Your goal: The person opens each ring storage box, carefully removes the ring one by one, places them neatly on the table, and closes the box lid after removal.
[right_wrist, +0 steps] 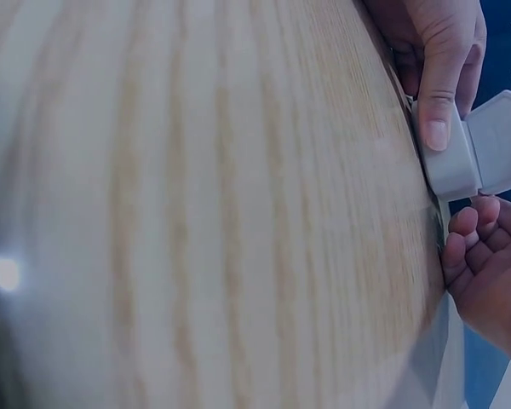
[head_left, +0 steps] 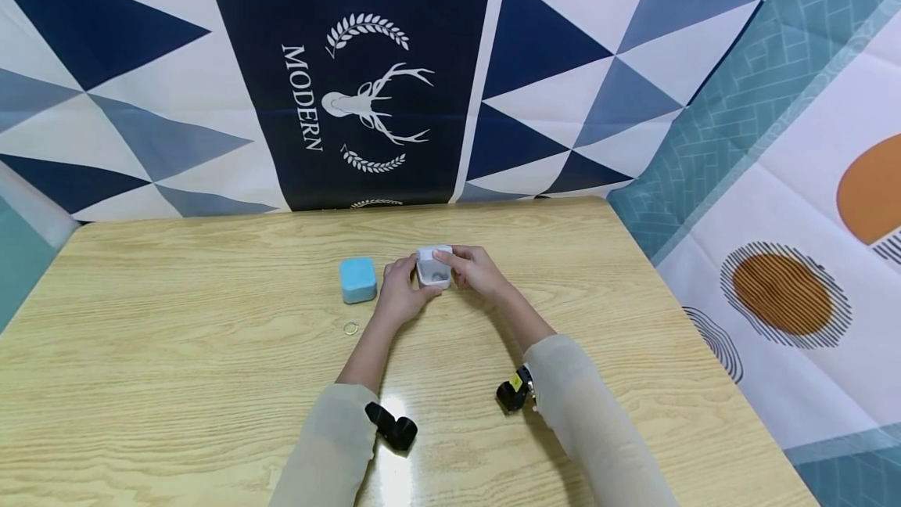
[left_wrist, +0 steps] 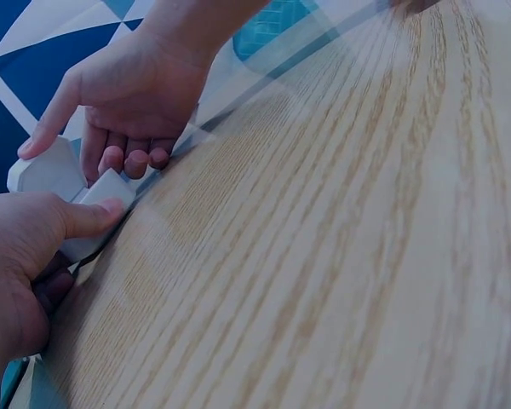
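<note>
Left of the white box (head_left: 425,278) and nearer the person, a small ring (head_left: 346,328) lies on the table (head_left: 211,382). Also left of the white box, a blue box (head_left: 358,280) stands apart from it, just beside the left hand (head_left: 400,297). That hand grips the white box's base (right_wrist: 451,162) from its left, thumb on its near side. The white box itself is on the table between the hands, its lid (left_wrist: 47,175) raised on the far side; something greyish shows inside, too small to tell. From the white box's right, the right hand (head_left: 480,268) appears to pinch the lid, thumb over it and a finger behind, its other fingers curled.

The step in hand looks like opening the white box. The next move seems to call for a firm left hold on the base and light pressure at the lid, sparing the hinge.
</note>
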Tool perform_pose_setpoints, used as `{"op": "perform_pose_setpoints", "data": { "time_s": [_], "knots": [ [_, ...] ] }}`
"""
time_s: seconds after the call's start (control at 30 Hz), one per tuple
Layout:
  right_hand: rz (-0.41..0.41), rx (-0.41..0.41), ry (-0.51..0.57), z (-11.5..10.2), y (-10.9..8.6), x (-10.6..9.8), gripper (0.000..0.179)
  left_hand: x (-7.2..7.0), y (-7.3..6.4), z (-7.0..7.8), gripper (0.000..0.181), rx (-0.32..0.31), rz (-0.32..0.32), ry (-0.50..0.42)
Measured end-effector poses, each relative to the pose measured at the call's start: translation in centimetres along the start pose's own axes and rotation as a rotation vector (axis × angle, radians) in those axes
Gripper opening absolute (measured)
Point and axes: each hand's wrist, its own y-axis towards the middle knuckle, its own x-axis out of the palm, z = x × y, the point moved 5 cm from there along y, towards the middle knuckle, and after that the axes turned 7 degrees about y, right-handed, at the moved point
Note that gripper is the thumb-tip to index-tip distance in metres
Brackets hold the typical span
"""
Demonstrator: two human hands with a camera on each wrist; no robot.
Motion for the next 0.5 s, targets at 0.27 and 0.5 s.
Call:
{"op": "perform_pose_setpoints", "data": {
  "time_s": [0.27, 0.5],
  "knots": [
    [0.043, -0.020, -0.030, -0.16, -0.01, -0.06, 0.043, -0.03, 0.01, -0.05, 0.071, -0.015, -0.006, 0.007],
    [0.066, -0.012, -0.047, -0.04, 0.14, -0.15, 0.046, 0.08, 0.04, -0.06, 0.071, -0.023, -0.011, 0.008]
  ]
}}
